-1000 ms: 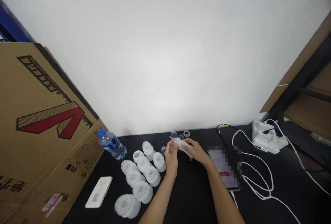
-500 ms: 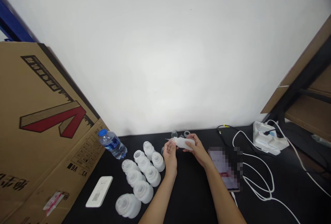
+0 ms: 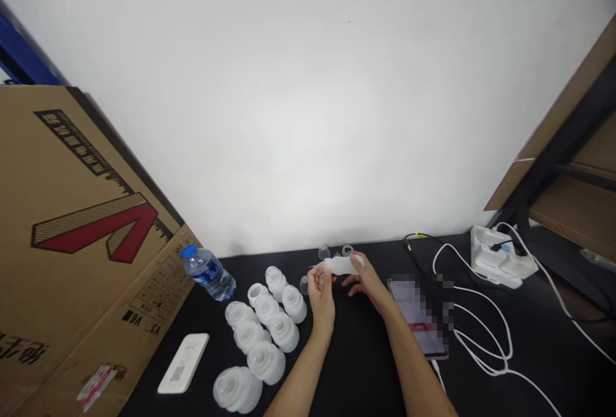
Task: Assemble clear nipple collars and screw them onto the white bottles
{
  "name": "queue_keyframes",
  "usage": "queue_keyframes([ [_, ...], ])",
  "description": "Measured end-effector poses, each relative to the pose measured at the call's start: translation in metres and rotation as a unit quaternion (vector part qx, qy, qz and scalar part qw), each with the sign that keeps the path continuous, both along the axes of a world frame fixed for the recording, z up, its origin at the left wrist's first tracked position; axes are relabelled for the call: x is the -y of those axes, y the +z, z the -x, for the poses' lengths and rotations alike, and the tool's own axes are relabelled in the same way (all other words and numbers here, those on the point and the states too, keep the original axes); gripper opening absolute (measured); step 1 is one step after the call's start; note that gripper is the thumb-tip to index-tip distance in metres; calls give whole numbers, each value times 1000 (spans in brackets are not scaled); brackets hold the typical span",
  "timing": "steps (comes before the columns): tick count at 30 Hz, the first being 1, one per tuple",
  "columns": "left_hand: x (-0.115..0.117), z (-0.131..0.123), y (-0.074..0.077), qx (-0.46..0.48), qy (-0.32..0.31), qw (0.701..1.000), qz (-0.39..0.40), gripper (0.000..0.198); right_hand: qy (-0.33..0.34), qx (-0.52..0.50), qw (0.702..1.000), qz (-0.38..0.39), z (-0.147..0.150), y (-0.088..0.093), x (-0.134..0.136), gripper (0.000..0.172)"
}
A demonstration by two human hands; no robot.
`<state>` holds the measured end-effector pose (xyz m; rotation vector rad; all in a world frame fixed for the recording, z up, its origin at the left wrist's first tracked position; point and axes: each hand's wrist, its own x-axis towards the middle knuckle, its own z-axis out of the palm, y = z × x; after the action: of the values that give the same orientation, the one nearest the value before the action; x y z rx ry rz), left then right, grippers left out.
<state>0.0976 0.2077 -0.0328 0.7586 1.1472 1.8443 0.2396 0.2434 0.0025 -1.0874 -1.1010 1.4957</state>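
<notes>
We pinch a frosted white plastic bottle [image 3: 342,265] at its narrow end with the fingers of our left hand [image 3: 320,294], and it lies almost level in front of us, a thin tip poking out to the left. Our right hand [image 3: 366,280] reaches in from the right with its fingertips on the bottle's wide end and its thumb spread below, so we cannot tell whether it grips or only touches.

Just left of our left hand sits a small clear cup [image 3: 303,285]. Just beyond the bottle are a clear dome [image 3: 324,252] and a clear ring [image 3: 347,250]. Further left, frosted bottle parts [image 3: 283,331] stand in a cluster on the black tabletop [image 3: 356,356]. To the right lies a phone [image 3: 416,317] with a pixelated screen, beside looped white cables [image 3: 481,333].

Farther out are a white power strip [image 3: 503,256], a white card-like box [image 3: 183,363], a water bottle [image 3: 208,274], a leaning cardboard box [image 3: 86,224] and the white wall [image 3: 308,115].
</notes>
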Motion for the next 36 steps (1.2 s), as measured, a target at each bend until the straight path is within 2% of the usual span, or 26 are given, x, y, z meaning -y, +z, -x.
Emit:
queue_keyframes([
  [2, 0, -1, 0, -1, 6, 1000, -2, 55, 19, -14, 999, -31, -1, -1, -1, 64],
  [3, 0, -1, 1, -5, 7, 1000, -6, 55, 23, 11, 999, -31, -1, -2, -1, 60],
  [6, 1, -2, 1, -21, 10, 1000, -21, 53, -28, 99, 995, -8, -2, -5, -4, 61],
  [8, 1, -2, 2, -25, 6, 999, -24, 53, -64, 66, 994, -53, -1, -5, -5, 60],
  [11, 3, -2, 4, -23, -5, 1000, -19, 52, -54, 7, 991, -122, -1, -7, -7, 61],
  [13, 5, -3, 6, -29, -18, 999, -25, 52, -63, 43, 992, -99, -2, -8, -7, 54],
  [16, 9, -7, 10, -38, -42, 997, -44, 51, -110, 81, 989, -55, -3, -7, -7, 60],
  [19, 11, -9, 12, -34, -46, 997, -42, 51, -107, -4, 990, -95, -5, -2, -4, 53],
  [22, 10, -9, 14, -31, -28, 999, -31, 51, -73, -54, 988, -122, -7, 3, -3, 61],
  [24, 9, -7, 14, -30, -20, 999, -33, 50, -87, 7, 991, -102, -8, 3, -4, 53],
  [26, 7, -5, 14, -27, -17, 999, -35, 49, -114, 74, 988, -76, -8, 1, -6, 55],
  [28, 6, -4, 14, -21, -14, 999, -33, 50, -115, 76, 987, -86, -7, 0, -7, 58],
  [31, 4, -1, 12, 0, -15, 1000, -18, 55, -80, 33, 986, -143, -3, -1, -7, 60],
  [33, 2, 1, 12, 22, -28, 999, -4, 58, -78, 47, 983, -157, -1, -2, -6, 57],
  [36, 3, 4, 15, 14, -55, 998, 3, 52, -103, 89, 979, -149, 0, -4, -5, 53],
])
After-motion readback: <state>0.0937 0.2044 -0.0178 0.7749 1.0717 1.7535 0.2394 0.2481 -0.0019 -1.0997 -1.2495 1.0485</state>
